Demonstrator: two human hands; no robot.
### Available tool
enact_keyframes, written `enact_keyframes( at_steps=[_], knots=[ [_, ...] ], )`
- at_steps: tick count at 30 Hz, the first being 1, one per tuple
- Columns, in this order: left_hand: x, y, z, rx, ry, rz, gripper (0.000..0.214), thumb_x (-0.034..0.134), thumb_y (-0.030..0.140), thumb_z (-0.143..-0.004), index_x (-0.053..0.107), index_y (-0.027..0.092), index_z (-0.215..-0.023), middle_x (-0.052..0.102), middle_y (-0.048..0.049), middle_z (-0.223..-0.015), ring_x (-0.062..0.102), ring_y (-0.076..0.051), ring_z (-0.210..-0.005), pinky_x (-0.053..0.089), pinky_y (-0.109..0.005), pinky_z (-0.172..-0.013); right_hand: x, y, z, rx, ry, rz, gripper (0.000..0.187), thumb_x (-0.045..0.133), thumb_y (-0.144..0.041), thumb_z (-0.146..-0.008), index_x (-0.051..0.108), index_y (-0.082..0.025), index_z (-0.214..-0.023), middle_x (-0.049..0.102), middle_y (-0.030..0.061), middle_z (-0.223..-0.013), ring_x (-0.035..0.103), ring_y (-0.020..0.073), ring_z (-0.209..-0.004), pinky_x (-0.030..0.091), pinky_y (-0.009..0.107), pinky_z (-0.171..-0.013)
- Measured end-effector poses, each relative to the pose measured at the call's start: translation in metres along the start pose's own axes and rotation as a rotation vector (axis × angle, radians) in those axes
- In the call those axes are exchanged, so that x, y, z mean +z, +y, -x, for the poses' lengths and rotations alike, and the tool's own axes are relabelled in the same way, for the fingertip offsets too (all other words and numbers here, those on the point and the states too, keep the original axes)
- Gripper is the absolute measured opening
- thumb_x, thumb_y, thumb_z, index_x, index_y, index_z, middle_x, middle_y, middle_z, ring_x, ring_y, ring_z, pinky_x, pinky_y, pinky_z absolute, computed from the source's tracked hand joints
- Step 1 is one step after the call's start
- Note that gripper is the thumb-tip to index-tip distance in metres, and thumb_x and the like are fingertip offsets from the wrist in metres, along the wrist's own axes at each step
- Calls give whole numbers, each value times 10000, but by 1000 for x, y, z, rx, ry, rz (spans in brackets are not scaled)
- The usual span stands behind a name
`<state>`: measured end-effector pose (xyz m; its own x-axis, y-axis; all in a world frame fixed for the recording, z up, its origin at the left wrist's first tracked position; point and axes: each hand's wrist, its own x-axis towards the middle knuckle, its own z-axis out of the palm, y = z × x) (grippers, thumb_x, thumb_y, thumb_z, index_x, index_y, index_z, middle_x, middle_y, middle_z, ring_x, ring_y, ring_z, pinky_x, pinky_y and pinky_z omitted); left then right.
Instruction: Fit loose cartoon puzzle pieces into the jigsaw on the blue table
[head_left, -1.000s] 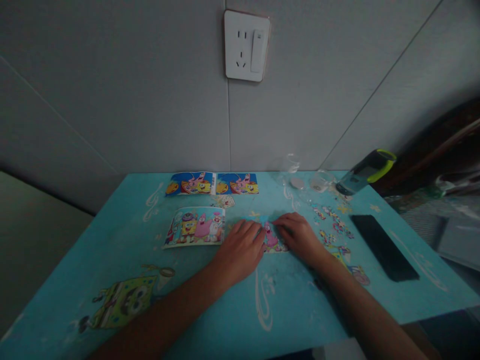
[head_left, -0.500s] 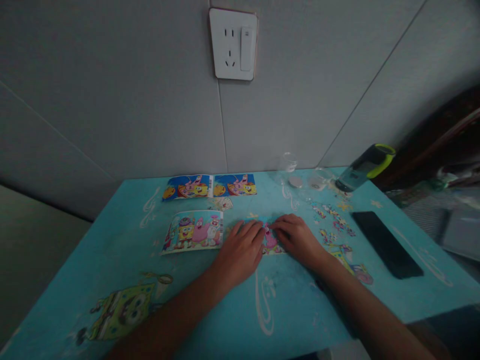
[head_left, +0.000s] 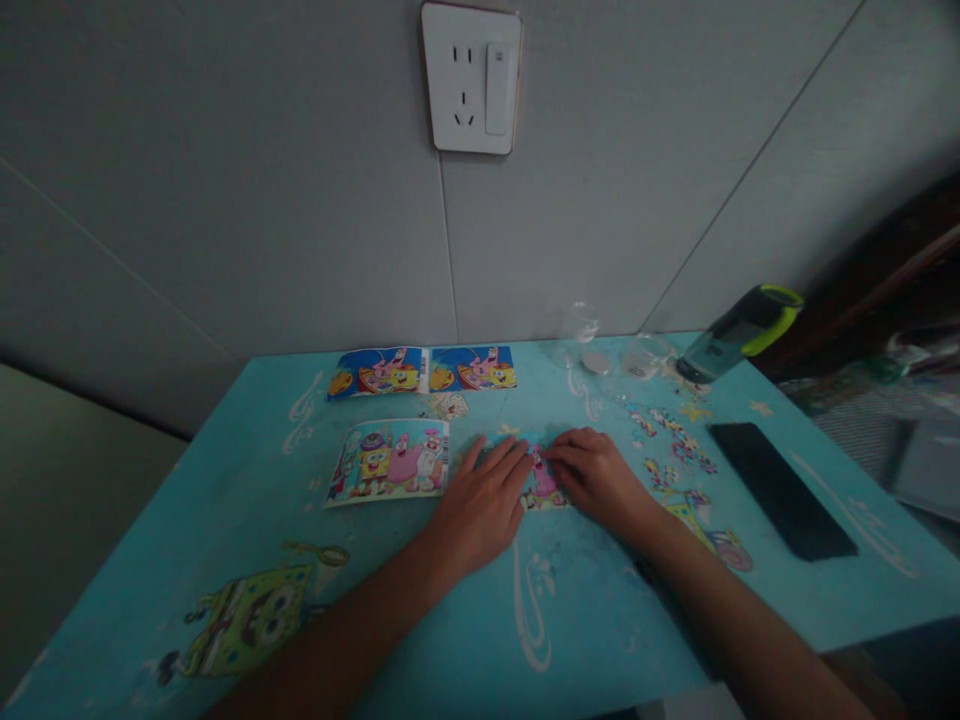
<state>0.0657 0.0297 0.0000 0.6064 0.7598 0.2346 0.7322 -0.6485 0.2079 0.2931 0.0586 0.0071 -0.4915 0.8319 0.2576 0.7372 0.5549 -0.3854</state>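
A partly covered jigsaw puzzle (head_left: 541, 484) with a pink starfish figure lies flat on the table between my hands. My left hand (head_left: 487, 500) rests palm down over its left part, fingers stretched out. On the right side, my right hand (head_left: 592, 475) has its fingers bent and pressed together, tips on a puzzle piece by the pink figure; the hand mostly hides that piece. Left of the puzzle is a printed picture card (head_left: 390, 462) of cartoon figures. Several loose puzzle pieces (head_left: 679, 440) lie scattered to the right of my right hand.
Two blue cartoon pictures (head_left: 472, 369) lie at the back, near the wall. Clear containers (head_left: 581, 325) and a round lid (head_left: 596, 363) stand back right, beside a dark bottle (head_left: 731, 338) with a yellow-green handle. A black flat object (head_left: 784, 490) lies at the right.
The view has shifted slightly. Both hands stay in nearly the same place on the puzzle, and nothing else on the table has visibly moved.
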Motion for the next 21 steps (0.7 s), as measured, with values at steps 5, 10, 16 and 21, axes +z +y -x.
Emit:
enact_keyframes(
  at_steps=[5, 10, 16, 21],
  knots=[
    [1, 1, 1, -19, 12, -15, 524, 481, 191, -958, 447, 196, -1480, 396, -89, -1597, 298, -244, -1502, 159, -532, -1254, -3, -5, 0, -30, -4, 28, 279, 605, -187, -947, 728, -272, -1182, 684, 87, -1064, 605, 239, -972, 448, 400, -856],
    [0, 1, 1, -34, 21, -23, 530, 492, 196, -952, 446, 196, -1480, 415, -119, -1579, 305, -273, -1500, 191, -546, -1241, -5, -7, -1, -37, -29, 66, 304, 601, -199, -953, 719, -273, -1223, 668, 95, -1082, 591, 245, -988, 436, 405, -864],
    [0, 1, 3, -33, 16, -15, 509, 472, 205, -961, 455, 170, -1469, 408, -124, -1583, 295, -262, -1505, 191, -526, -1248, -5, -9, -1, -17, -54, 67, 333, 603, -198, -952, 704, -287, -1256, 664, 90, -1095, 580, 255, -1004, 423, 409, -875],
    [2, 0, 2, -40, 14, -2, 501, 468, 212, -963, 462, 173, -1462, 415, -120, -1578, 283, -262, -1509, 172, -531, -1252, -5, -10, 0, -21, -42, 72, 325, 597, -200, -954, 703, -277, -1251, 653, 96, -1088, 577, 254, -999, 427, 401, -866]
  ],
)
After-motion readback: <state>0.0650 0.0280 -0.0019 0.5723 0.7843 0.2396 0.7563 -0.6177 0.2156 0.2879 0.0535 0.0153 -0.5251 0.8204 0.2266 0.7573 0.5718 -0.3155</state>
